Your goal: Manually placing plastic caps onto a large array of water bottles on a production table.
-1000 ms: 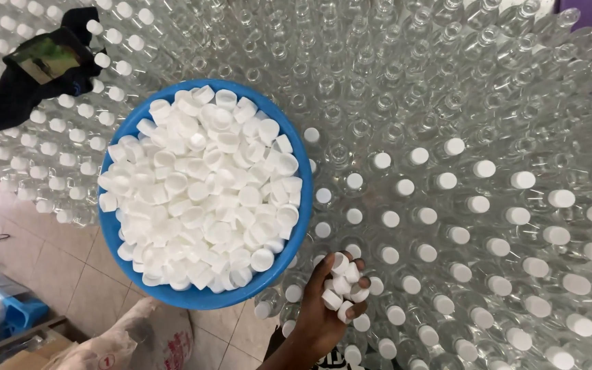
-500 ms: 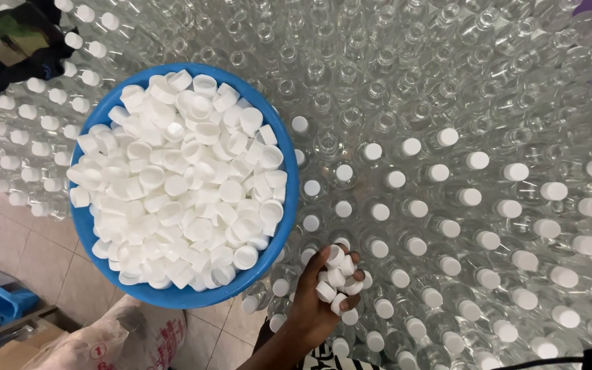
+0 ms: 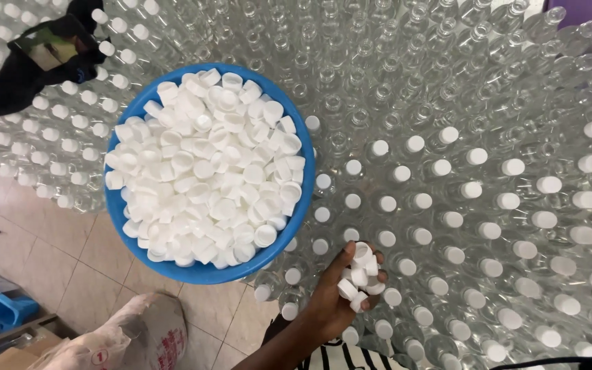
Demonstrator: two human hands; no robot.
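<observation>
Head view: a blue bowl (image 3: 296, 226) heaped with loose white caps (image 3: 203, 171) rests on top of a wide field of clear bottles (image 3: 392, 75), so the supply sits level with the open necks and within easy reach.

Just below and to the right of the bowl, one hand (image 3: 334, 294) comes up from the bottom edge. Which hand it is I cannot tell for sure; it looks like the right. Its fingers (image 3: 340, 260) are curled halfway closed, cupping a small handful of caps (image 3: 359, 277) against the palm, with the thumb side loose enough that single caps can be worked out. The other hand is out of sight.

Right of the bowl, and below it around the hand, the bottles wear white caps (image 3: 508, 201); above the bowl and toward the top right they stand open.

Up and left of the bowl, a black cloth (image 3: 29, 68) lies on capped bottles. Below the bowl, tiled floor (image 3: 56, 260) and a white sack (image 3: 138, 336) show.
</observation>
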